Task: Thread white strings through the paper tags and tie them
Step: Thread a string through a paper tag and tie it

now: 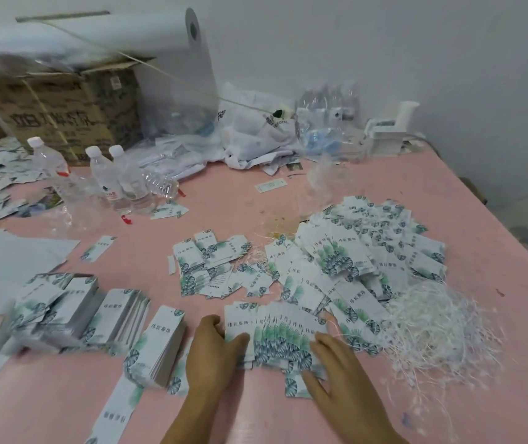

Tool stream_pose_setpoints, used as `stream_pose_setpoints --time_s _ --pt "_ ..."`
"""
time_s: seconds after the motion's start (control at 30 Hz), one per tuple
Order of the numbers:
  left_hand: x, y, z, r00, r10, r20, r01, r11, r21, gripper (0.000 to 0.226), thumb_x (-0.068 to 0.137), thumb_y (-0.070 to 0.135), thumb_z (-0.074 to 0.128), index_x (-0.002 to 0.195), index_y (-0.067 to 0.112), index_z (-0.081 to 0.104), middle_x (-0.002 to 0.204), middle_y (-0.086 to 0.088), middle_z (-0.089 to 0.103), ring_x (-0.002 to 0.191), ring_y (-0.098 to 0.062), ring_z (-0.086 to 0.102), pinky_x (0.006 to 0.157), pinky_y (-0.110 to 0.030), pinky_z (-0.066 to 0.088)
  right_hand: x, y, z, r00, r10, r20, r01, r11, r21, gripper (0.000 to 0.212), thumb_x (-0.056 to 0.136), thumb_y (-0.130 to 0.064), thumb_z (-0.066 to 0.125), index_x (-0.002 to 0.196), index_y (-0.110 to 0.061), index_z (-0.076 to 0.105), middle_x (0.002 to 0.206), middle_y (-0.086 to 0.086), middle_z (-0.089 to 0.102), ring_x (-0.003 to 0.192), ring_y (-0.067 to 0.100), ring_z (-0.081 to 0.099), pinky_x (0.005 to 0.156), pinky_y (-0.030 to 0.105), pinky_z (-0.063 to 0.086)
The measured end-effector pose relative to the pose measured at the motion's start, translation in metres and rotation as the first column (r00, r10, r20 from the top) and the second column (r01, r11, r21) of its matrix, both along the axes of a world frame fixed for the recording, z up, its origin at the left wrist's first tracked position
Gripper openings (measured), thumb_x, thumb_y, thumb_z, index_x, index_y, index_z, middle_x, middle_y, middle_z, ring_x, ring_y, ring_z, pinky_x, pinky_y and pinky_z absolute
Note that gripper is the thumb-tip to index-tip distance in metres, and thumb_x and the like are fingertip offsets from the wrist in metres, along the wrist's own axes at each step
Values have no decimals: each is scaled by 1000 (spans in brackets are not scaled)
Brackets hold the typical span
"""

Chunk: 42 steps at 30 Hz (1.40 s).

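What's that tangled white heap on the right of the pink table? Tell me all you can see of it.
The heap of white strings is a loose, fluffy tangle of thin pale cords, apparently thread or fine twine. It lies on the pink table, right of the right hand and not touched by it. Its upper left edge meets the big pile of leaf-printed paper tags. Stray strands trail from it toward the table's near edge. Single ends are too fine to tell apart.

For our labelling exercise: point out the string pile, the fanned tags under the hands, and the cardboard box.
string pile (432, 328), head view, middle of the tangle
fanned tags (282, 334), head view, printed face between the hands
cardboard box (64, 113), head view, front wall
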State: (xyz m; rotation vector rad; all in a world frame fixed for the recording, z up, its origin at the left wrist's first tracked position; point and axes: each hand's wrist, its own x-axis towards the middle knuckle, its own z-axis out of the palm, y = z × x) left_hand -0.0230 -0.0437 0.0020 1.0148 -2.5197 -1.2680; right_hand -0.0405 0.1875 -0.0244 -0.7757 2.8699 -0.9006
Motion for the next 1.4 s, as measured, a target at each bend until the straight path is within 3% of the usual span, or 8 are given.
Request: stream_pose_setpoints --time_s 0.23,0.43,0.53,0.63,0.77,0.97,1.23,1.4 --pt "-8 -5 10 996 -85 25 86 995 -58 26 74 19 74 69 18 49 58 1 57 52 -21 54 50 -30 39 -2 -1 0 998 -51 -31 47 992 -115 41 96 -36 55 132 -18 56 137 -16 42 128 -3 30 104 15 22" --pt "-6 1 31 976 -212 -59 198 963 -184 20 87 18 66 71 11 56 61 -6 62 48 -11 52 44 -26 35 -1 1 2 997 -60 -37 53 983 -176 31 96 -25 57 126 -17 60 134 -15 45 126 -10 30 103 11 21" --pt "5 14 42 960 -174 -220 172 985 -29 18 91 20 65 77 10 58 67 -10 66 57 -20 61 47 -29 44 -1 5 5 987 -159 25 158 930 -333 27 98 -20 53 123 -31 58 128 -25 47 122 -10 40 99 9 31" --pt "23 40 36 932 -41 -360 169 928 333 7 93 13 64 98 17 64 83 -4 76 72 -22 74 53 -32 59 -4 11 8 944 -294 148 329 835 -441 30 93 -16 61 100 -45 56 93 -22 56 81 0 58 66 7 45" --pt "39 79 10 928 152 -340 139 706 695 31 86 -6 59 108 16 62 89 -22 74 76 -43 72 64 -52 60 -12 8 18 900 -331 282 386 907 -167 19 86 -51 63 98 -38 54 77 -12 58 69 1 56 58 16 42" --pt "43 91 -4 906 228 -356 140 634 761 52 70 2 55 109 35 63 91 -25 73 70 -45 69 68 -53 59 -16 -16 28 911 -365 192 312 915 258 57 79 -74 47 111 -27 44 107 -8 51 90 17 61 66 33 43" --pt "40 96 -8 915 109 -389 191 732 654 54 71 8 51 109 45 61 88 -15 75 75 -38 71 68 -50 61 -20 -16 28 856 -365 366 352 930 103 48 65 -60 70 92 -31 42 95 -14 46 80 8 53 57 28 36" --pt "43 95 -7 929 6 -371 236 762 603 52 74 15 52 105 56 58 92 -6 76 83 -30 73 76 -54 59 -26 -6 30 816 -271 511 420 885 -201 26 65 -24 77 68 -21 51 61 -10 48 53 6 41 55 28 36"
